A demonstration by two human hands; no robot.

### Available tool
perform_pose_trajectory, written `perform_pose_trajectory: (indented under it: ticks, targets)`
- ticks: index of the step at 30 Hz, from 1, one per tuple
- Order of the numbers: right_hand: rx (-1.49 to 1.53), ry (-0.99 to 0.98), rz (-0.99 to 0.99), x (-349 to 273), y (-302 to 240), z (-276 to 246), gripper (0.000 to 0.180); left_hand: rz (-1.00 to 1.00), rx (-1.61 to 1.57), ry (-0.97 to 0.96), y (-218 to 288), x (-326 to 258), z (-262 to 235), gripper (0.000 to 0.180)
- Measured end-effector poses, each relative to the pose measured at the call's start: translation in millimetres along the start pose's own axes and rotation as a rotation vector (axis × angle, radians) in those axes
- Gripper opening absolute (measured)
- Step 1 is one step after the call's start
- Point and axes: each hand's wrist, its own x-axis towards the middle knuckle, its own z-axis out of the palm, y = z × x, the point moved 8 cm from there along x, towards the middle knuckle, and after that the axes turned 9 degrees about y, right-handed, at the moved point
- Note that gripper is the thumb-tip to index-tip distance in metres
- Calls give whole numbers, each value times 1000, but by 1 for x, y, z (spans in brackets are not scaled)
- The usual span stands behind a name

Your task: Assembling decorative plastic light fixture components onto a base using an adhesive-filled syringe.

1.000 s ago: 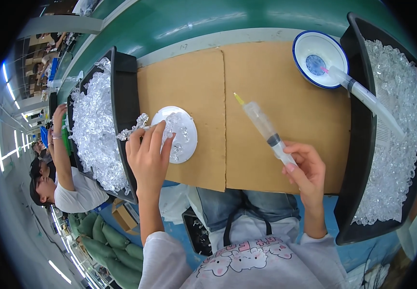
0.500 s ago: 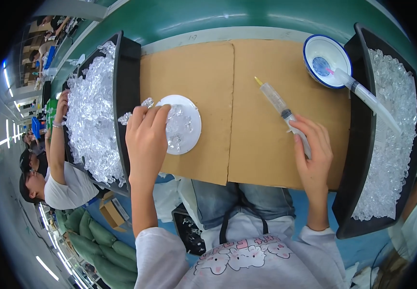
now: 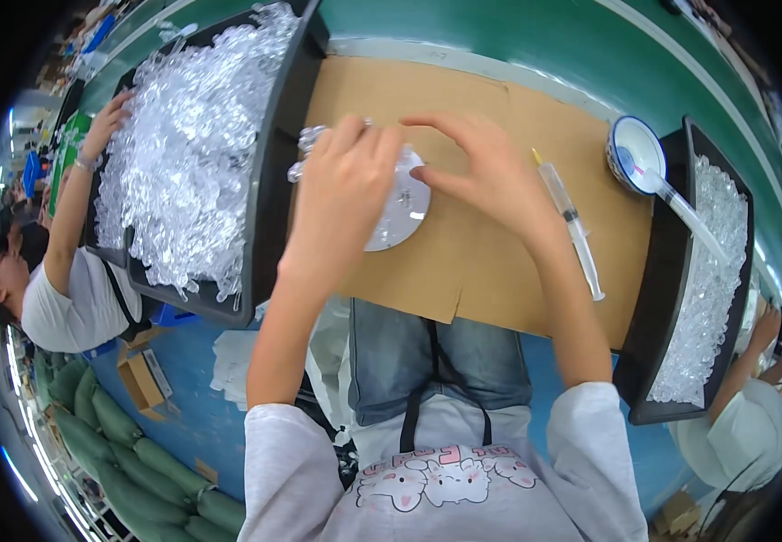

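Observation:
Over the left part of the cardboard my left hand (image 3: 346, 194) is closed, with small clear plastic pieces (image 3: 311, 138) sticking out beside its fingers. Beneath it lies a white round plate (image 3: 416, 210), partly hidden by both hands, bearing some clear bits. My right hand (image 3: 490, 176) reaches in from the right, thumb and forefinger spread apart, nothing seen between them, its thumb tip over the plate's edge. Right of that forearm a clear syringe (image 3: 571, 221) with a yellow tip rests on the cardboard.
Black bins of clear plastic pieces flank the cardboard (image 3: 490, 271): a large left bin (image 3: 284, 135) and a right bin (image 3: 639, 384). A blue-rimmed white bowl (image 3: 624, 144) stands at the far right, another syringe (image 3: 691, 219) leaning from it across the right bin. A co-worker's hand (image 3: 106, 122) touches the left bin's contents.
My right hand has let go of the yellow-tipped syringe, now lying on the cardboard, and moved left to the plate, opening. The view has shifted; my left hand stays closed on the clear pieces.

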Motion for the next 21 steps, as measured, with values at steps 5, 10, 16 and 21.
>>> perform_pose_trajectory:
  ticks: [5,10,16,21]
  targets:
    - [160,-347,130,19,6,45,33,16,87,170,-2,-17,-5,29]
    - [436,-288,499,11,54,43,29,-488,-339,507,-34,-98,-32,36]
    - [298,-307,566,11,55,45,28,-763,-440,390,-42,-144,-5,31]
    - [203,-310,564,15,48,50,27,-757,-439,328,-43,-142,9,32]
